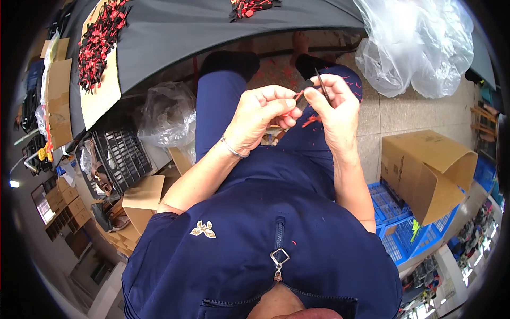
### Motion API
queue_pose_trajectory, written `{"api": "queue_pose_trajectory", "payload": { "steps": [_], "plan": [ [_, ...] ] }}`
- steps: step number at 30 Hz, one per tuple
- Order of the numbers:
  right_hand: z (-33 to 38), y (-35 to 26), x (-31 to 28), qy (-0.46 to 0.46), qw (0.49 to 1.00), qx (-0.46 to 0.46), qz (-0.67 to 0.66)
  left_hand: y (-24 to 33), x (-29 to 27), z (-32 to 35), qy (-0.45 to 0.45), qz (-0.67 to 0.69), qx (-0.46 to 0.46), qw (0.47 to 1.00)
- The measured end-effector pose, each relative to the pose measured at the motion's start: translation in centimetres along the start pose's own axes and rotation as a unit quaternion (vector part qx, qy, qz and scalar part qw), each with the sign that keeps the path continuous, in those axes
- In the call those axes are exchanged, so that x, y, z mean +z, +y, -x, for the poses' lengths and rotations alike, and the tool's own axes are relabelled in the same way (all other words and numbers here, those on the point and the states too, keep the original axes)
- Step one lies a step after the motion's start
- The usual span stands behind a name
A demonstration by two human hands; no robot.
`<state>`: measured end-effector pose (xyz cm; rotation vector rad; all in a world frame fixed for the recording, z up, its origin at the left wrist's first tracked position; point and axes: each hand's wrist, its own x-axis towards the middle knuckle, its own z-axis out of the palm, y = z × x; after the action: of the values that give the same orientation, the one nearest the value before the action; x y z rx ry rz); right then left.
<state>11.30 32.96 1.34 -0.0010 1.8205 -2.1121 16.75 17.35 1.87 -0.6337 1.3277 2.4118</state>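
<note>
Above my lap both hands come close together. My left hand (257, 117) pinches a small black-and-red fabric piece (302, 99) between thumb and fingers. My right hand (337, 109) is closed around a thin dark pointed tool (321, 80), whose tip points up and away; its exact kind I cannot make out. Its thumb and forefinger also meet the black end of the small piece. Red scraps (312, 121) lie on my right thigh just below the hands. A large heap of similar black-and-red pieces (101, 50) rests at the far left, with a smaller heap (252, 7) at the top.
A dark-covered table (175, 40) spans the far side, carrying a cardboard sheet (101, 109) under the large heap. Clear plastic bags (414, 48) bulge at the right. An open cardboard box (425, 159) stands over blue crates (390, 204). At left is a black crate (122, 157).
</note>
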Motion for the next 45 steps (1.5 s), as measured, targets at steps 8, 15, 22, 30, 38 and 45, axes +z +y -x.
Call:
{"api": "queue_pose_trajectory", "payload": {
  "steps": [8, 15, 22, 30, 38, 45],
  "plan": [
    [-1.5, 0.4, -0.3, 0.013, 1.0, 0.021, 0.01, -1.2, -1.3, -1.6, 0.147, -0.283, 0.213, 0.924],
    [-1.9, 0.6, 2.1, -0.019, 0.998, 0.001, 0.057, -0.5, -0.7, -0.3, 0.056, -0.183, 0.146, 0.971],
    [-3.5, 1.0, 3.4, -0.012, 1.0, 0.014, 0.008, 9.3, -10.0, -1.1, 0.208, -0.171, 0.298, 0.916],
    [-4.2, 3.0, 3.1, -0.001, 0.999, 0.023, 0.037, 15.3, -14.4, -5.9, 0.243, 0.024, 0.31, 0.919],
    [-4.4, 2.5, 2.0, 0.012, 0.998, 0.052, 0.04, 15.0, -10.5, -14.6, 0.306, -0.596, 0.399, 0.626],
    [-4.6, 2.9, 1.4, 0.02, 0.997, 0.059, 0.039, 14.6, -11.0, -14.0, 0.321, -0.589, 0.363, 0.647]
  ]
}}
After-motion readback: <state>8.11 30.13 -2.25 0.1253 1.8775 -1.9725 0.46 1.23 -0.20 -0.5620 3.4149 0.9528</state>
